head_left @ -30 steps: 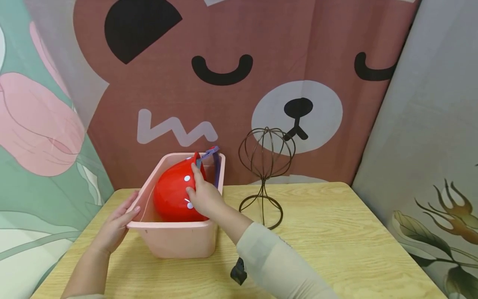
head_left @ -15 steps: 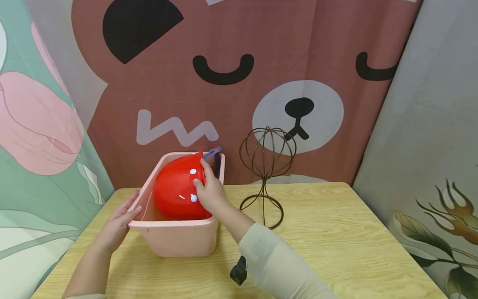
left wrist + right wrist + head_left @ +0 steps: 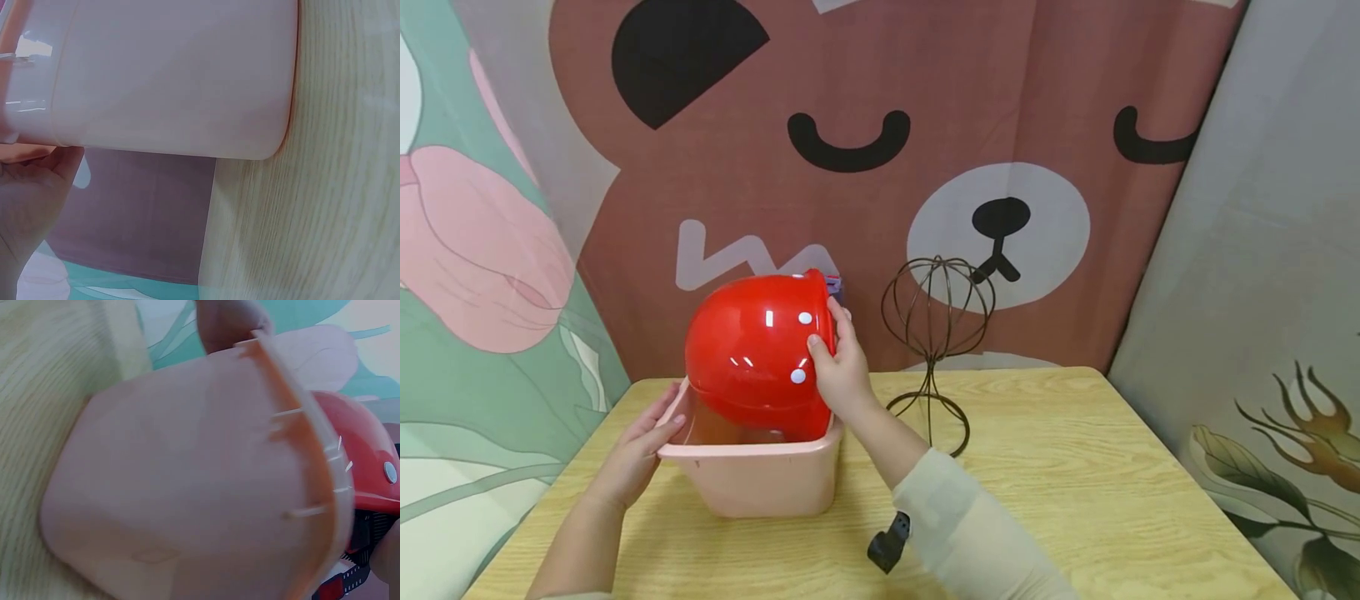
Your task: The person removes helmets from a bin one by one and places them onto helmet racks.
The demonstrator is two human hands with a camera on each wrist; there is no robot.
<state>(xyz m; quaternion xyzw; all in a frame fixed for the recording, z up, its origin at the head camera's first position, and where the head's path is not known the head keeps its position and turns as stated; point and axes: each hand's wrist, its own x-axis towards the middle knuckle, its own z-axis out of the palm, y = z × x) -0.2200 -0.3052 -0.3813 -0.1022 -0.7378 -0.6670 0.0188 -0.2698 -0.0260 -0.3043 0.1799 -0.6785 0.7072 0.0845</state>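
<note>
A glossy red helmet [image 3: 752, 350] with white rivets is tilted on its side at the mouth of a pink plastic bin [image 3: 760, 483], partly above the rim. My right hand [image 3: 847, 371] grips the helmet's brim, thumb on the outer shell; the other fingers are mostly hidden. In the right wrist view, black straps [image 3: 359, 550] show below the helmet's edge. My left hand [image 3: 636, 450] holds the bin's left rim, thumb over the top. The left wrist view shows that hand [image 3: 37, 194] against the bin's side.
Right of the bin stands a dark wire stand [image 3: 930, 358] with a round cage top and ring base. Both are on a wooden table [image 3: 1060, 483]. A bear-print cloth [image 3: 865, 217] hangs directly behind. A black device [image 3: 889, 542] is at my right sleeve.
My right hand has raised the helmet from inside the bin to partly above its rim, moving up and slightly right. My left hand keeps its place on the rim.
</note>
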